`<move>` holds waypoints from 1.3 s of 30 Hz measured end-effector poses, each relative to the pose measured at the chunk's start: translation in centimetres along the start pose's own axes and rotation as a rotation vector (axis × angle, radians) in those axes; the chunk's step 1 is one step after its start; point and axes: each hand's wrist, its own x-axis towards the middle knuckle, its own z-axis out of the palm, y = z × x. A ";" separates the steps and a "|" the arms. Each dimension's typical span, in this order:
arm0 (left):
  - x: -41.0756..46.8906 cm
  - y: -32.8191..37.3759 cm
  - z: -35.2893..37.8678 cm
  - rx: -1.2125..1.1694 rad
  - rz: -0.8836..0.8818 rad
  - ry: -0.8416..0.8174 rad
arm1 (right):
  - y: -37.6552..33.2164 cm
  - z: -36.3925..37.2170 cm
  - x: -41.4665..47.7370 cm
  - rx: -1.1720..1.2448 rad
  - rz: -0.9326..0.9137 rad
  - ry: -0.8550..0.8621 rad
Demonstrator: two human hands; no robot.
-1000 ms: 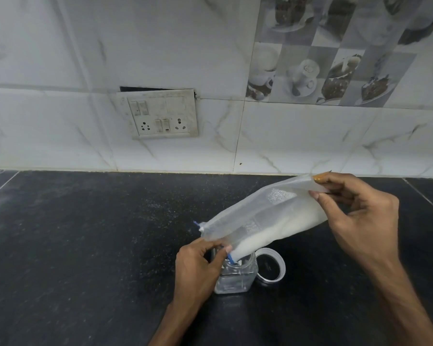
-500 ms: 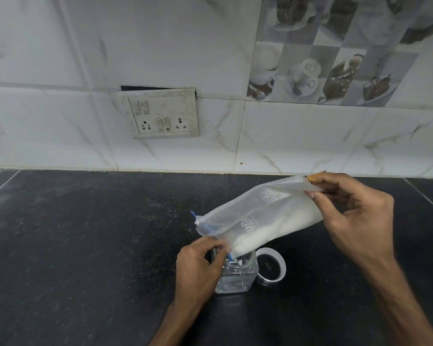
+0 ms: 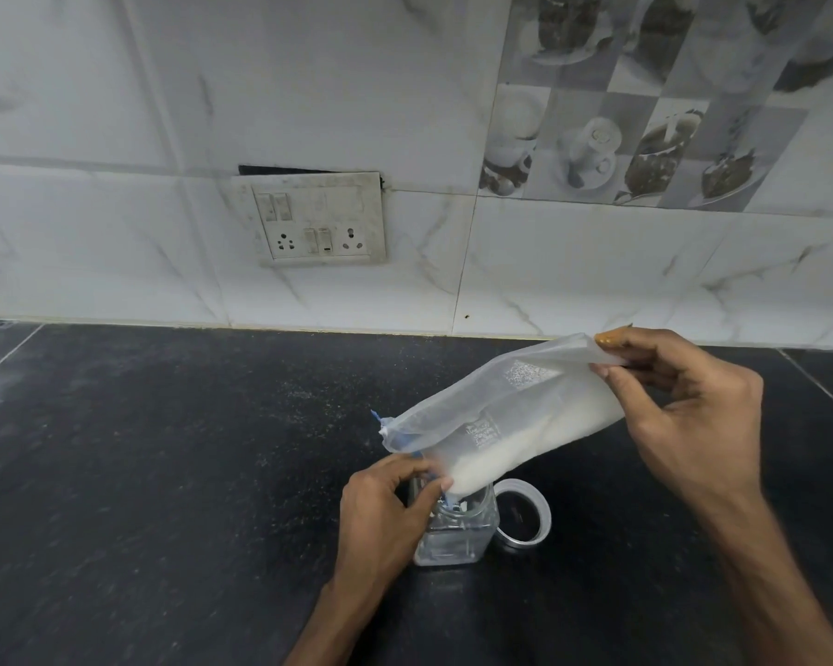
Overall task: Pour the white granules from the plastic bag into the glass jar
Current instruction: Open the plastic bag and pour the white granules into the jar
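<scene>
A clear plastic bag (image 3: 515, 415) with white granules (image 3: 525, 447) lies tilted, its mouth down over the glass jar (image 3: 458, 531) on the black counter. My right hand (image 3: 693, 415) pinches the bag's raised bottom end. My left hand (image 3: 385, 511) pinches the bag's lower edge at the jar's mouth, its palm next to the jar's left side. The granules have slid toward the mouth. The jar's inside is partly hidden by the bag and my fingers.
A round metal-rimmed lid (image 3: 522, 516) lies flat on the black counter (image 3: 164, 473), touching the jar's right side. A tiled wall with a switch and socket plate (image 3: 316, 218) rises behind the counter.
The bag's mouth has sunk a little lower over the jar and the granules have slid further toward it. Both hands keep their hold.
</scene>
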 end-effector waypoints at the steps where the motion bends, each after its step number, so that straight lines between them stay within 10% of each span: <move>1: 0.0 0.0 0.0 -0.001 -0.001 -0.002 | 0.0 0.0 0.0 -0.003 -0.002 0.001; 39: 0.1 0.2 -0.2 -0.026 -0.016 -0.011 | -0.2 0.1 0.1 -0.019 -0.003 0.000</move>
